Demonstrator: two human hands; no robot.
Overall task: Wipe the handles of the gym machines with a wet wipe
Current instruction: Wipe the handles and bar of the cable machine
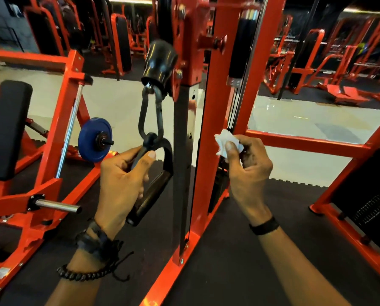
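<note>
A black stirrup handle (156, 186) hangs from a carabiner (150, 113) under a black rubber stopper (159, 62) on the red cable machine. My left hand (122, 180) grips the handle's strap near its top, thumb across the front, and the dark grip bar tilts down to the left below my fingers. My right hand (248, 168) is a hand's width to the right, in front of the red upright, and pinches a crumpled white wet wipe (226, 143) between thumb and fingers. The wipe is apart from the handle.
The red upright (208, 140) of the cable machine stands between my hands. A red plate-loaded machine with a blue weight plate (94, 140), a chrome peg (58, 206) and a black pad (5, 129) is at the left. Black rubber floor lies below; more red machines stand behind.
</note>
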